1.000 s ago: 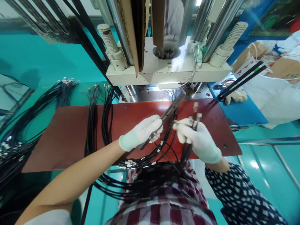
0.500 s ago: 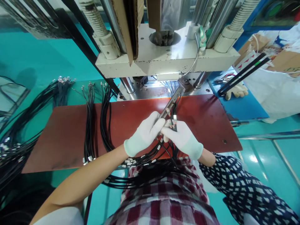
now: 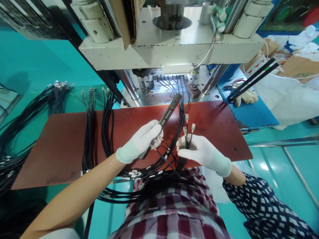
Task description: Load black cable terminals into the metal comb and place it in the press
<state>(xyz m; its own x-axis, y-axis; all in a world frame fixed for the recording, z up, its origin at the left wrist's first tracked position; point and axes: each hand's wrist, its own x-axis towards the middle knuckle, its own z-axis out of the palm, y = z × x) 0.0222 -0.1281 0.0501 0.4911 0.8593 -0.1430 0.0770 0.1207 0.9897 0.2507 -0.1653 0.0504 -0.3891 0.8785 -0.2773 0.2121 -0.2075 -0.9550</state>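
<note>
My left hand [image 3: 142, 139], in a white glove, is closed around a long dark metal bar [image 3: 170, 109] with slots along it, tilted up to the right. Several cable ends sit at the bar's lower part, by my fingers. To its right, my gloved right hand [image 3: 196, 149] grips a few black cables [image 3: 187, 134] whose metal terminals point upward. Between the hands, a bundle of black cables [image 3: 178, 129] runs from the press down over the board. More cables [image 3: 149, 171] with silvery ends lie across my lap and the board's near edge.
A reddish-brown board [image 3: 214, 126] spans the front of the white press [image 3: 171, 53], whose metal bed holds a block [image 3: 159, 84] with cables. Cable bundles [image 3: 88, 136] lie at left. Pliers and a glove [image 3: 245, 98] rest on the blue shelf at right.
My hands have moved apart: the left went left with the bar, the right went slightly right with its cables. The view has shifted, showing more of the press bed.
</note>
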